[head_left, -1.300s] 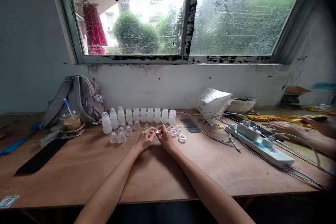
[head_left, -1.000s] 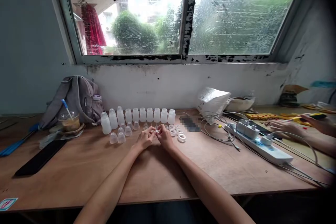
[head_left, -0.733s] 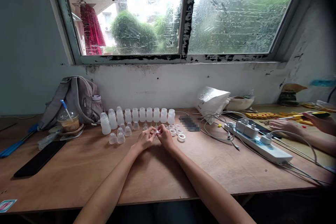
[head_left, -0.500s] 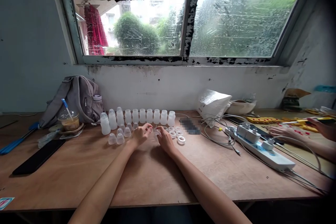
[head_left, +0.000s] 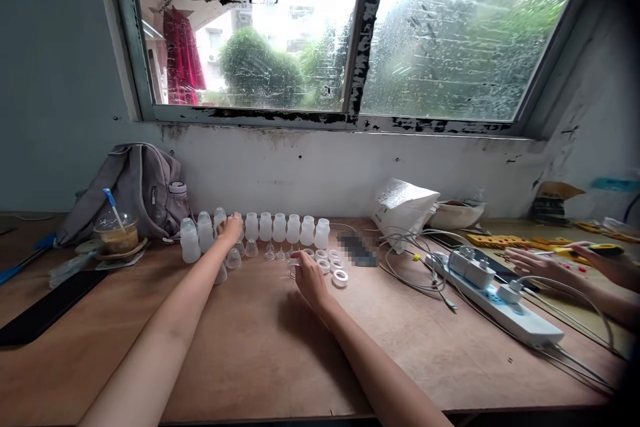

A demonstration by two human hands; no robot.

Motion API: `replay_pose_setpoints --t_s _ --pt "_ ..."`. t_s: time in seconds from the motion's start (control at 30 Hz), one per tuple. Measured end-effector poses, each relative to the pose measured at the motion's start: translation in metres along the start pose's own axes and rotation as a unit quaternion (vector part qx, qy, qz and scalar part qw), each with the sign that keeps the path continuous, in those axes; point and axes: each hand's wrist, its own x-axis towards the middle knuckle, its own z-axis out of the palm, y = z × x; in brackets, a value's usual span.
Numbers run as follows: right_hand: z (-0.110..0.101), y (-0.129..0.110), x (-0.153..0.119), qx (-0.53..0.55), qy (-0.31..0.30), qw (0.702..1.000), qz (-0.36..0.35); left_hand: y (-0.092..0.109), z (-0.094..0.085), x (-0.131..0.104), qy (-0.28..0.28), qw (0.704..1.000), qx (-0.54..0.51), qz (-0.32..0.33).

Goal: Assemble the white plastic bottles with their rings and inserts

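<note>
Nearest you is the front of the brown wooden bench (head_left: 260, 367), where a long flat black slab (head_left: 50, 307) lies nearer than the left end of the row of frosted white plastic bottles (head_left: 279, 228). Well off to the right of that row there's a long white power strip (head_left: 523, 320). Your right hand (head_left: 309, 277) is in front of the row's right half, fingers curled on a small clear plastic piece (head_left: 291, 270) that's partly hidden. Just right of it, also in front of the row, sit some white plastic rings (head_left: 340, 278). A few clear teat-shaped pieces (head_left: 271, 252) stand in front of the middle, and clear dome-shaped plastic caps (head_left: 233, 258) are nearer the left half, partly behind your arm. Your left hand (head_left: 229, 230) is well apart from the other, up at the fourth bottle from the left. Can't tell if it's gripping, tbh. The three bottles at the left end wear domed caps. Past the row's left end slumps a grey fabric backpack (head_left: 137, 193), and beyond everything is a window (head_left: 355, 47).
</note>
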Motion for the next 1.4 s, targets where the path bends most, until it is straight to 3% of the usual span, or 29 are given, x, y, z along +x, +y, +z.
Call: replay_pose_setpoints --t_s 0.1,0.27,0.37,0.4,0.53,0.63,1.07,1.2,1.4 --pt "-0.003 -0.002 0.001 0.013 0.01 1.0 0.002 -0.001 -0.001 -0.007 0.045 0.999 -0.012 0.026" --pt "-0.002 -0.003 0.002 0.068 0.032 0.997 0.01 0.008 -0.019 -0.042 0.181 0.978 -0.057 0.081" --pt "0.002 -0.001 0.004 0.113 0.037 0.993 0.023 0.018 -0.026 -0.074 0.283 0.935 -0.155 0.149" --pt "0.003 0.0 0.004 0.124 0.034 0.991 0.031 0.022 -0.026 -0.086 0.292 0.921 -0.187 0.18" --pt "0.006 0.004 0.004 0.152 0.005 0.987 0.06 0.029 -0.014 -0.126 0.243 0.899 -0.246 0.269" --pt "0.007 0.005 0.003 0.182 -0.001 0.981 0.064 0.028 -0.002 -0.139 0.193 0.902 -0.249 0.295" --pt "-0.001 -0.007 0.004 0.243 0.027 0.965 0.092 0.026 0.019 -0.137 0.026 0.904 -0.303 0.3" --pt "-0.002 -0.007 0.006 0.286 0.049 0.951 0.108 0.028 0.02 -0.138 0.045 0.915 -0.299 0.269" --pt "-0.002 -0.009 0.006 0.331 0.045 0.936 0.116 0.021 0.016 -0.136 0.109 0.937 -0.156 0.293"
